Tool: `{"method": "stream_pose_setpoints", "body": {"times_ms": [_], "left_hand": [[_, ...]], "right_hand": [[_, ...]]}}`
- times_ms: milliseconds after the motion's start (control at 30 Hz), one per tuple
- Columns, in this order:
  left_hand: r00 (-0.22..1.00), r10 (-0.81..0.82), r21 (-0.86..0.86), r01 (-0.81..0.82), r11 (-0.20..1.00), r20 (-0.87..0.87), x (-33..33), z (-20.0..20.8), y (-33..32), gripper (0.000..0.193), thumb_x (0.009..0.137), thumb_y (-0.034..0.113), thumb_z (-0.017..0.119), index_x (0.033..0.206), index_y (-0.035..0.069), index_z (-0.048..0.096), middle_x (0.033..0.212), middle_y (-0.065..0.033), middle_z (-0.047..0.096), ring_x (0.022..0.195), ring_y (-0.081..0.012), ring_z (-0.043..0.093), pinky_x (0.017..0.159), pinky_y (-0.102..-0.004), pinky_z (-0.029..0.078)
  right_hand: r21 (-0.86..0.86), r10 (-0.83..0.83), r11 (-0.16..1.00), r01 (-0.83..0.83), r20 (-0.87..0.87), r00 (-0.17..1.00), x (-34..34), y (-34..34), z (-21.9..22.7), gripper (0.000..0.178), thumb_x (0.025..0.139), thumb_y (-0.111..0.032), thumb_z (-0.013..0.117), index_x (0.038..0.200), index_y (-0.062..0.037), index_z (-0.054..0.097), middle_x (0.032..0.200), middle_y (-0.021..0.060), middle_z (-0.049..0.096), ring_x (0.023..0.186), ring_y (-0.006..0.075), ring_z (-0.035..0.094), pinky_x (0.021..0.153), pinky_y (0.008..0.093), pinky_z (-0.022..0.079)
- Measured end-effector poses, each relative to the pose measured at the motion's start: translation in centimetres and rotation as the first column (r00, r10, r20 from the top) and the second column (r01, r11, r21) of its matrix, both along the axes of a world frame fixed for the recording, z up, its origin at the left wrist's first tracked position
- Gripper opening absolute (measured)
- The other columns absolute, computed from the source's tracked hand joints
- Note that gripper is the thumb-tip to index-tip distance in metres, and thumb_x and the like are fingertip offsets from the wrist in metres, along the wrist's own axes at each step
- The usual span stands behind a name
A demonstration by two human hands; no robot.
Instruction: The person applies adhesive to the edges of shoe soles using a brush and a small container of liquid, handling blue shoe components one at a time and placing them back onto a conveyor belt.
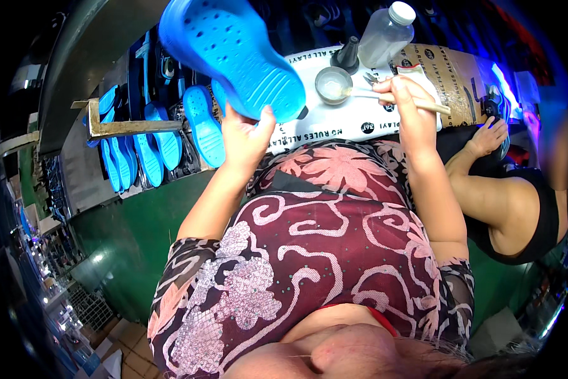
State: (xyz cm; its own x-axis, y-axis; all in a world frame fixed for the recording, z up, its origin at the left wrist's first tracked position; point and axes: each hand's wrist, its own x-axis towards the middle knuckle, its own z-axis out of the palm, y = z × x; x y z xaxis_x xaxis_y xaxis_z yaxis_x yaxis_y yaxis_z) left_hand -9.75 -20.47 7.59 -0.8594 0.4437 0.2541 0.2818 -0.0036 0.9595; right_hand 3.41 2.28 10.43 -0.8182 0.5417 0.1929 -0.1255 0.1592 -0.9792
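In the head view, the left hand (243, 142) holds a blue sole (268, 82) up over the left end of the white-covered tabletop (353, 115), hiding its far left corner. The thumb presses on the ridged end, and the fingers bend behind it, mostly hidden, so the sole is pinched between them. It is tilted, its ridged end toward the middle of the tabletop and its pierced, wider end rising past the far edge.

The right hand (416, 117) is over the right part of the tabletop, thumb and fingers pinching a brush (423, 103) by its pale handle. The handle's tail sticks out to the right; the other end reaches left to a small cup (334, 86) near the middle of the tabletop.

Just behind the cup, toward the far edge, is a dark cone-topped bottle (345, 57). To its right is a clear bottle (385, 39) with a white cap. Brown printed paper (464, 79) covers the right end.

Past the left edge, more blue soles (203, 123) lie in a row beside a metal bar (135, 128). Past the right end, a co-worker's hand (489, 136) shows, fingers slightly spread.
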Motion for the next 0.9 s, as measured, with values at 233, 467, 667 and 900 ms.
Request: {"method": "stream_pose_setpoints", "body": {"times_ms": [233,467,667,900], "left_hand": [[0.990,-0.059,0.019,0.062,0.998,-0.127,0.6,1.1,1.8,0.046,0.078,-0.001,0.062,0.120,-0.006,0.045,0.101,-0.0132,0.063,0.090,-0.0161,0.062,0.080,-0.0287,0.050],[0.891,-0.038,-0.053,0.016,0.998,-0.452,0.2,0.4,1.4,0.048,0.072,-0.004,0.065,0.116,-0.006,0.048,0.092,-0.0133,0.065,0.079,-0.0183,0.065,0.070,-0.0282,0.052],[0.758,-0.052,-0.103,-0.020,0.994,-0.650,0.0,0.5,1.5,0.046,0.067,-0.003,0.067,0.109,-0.002,0.051,0.081,-0.0123,0.065,0.067,-0.0250,0.066,0.062,-0.0304,0.051],[0.743,-0.065,-0.092,0.004,0.996,-0.666,-0.2,0.4,1.4,0.042,0.065,-0.001,0.068,0.104,0.002,0.053,0.076,-0.0107,0.063,0.062,-0.0263,0.064,0.058,-0.0322,0.050]], "right_hand": [[0.551,0.140,0.834,0.001,-0.213,0.967,-1.1,-2.5,1.3,0.017,0.084,-0.014,0.062,0.070,-0.0046,0.066,0.064,0.0070,0.059,0.062,0.0239,0.054,0.065,0.0339,0.043],[0.653,0.106,0.756,0.038,-0.180,0.978,-0.8,-2.5,0.9,0.019,0.083,-0.014,0.064,0.066,-0.0050,0.064,0.061,0.0063,0.059,0.060,0.0242,0.054,0.066,0.0346,0.042],[0.611,0.110,0.790,0.056,-0.231,0.967,-1.1,-2.7,1.0,0.018,0.082,-0.014,0.065,0.066,-0.0053,0.063,0.062,0.0071,0.059,0.059,0.0254,0.054,0.068,0.0350,0.042],[0.688,0.079,0.720,0.091,-0.212,0.974,-0.9,-2.4,1.2,0.016,0.081,-0.015,0.065,0.068,-0.0060,0.064,0.058,0.0054,0.055,0.057,0.0246,0.052,0.070,0.0352,0.041]]}}
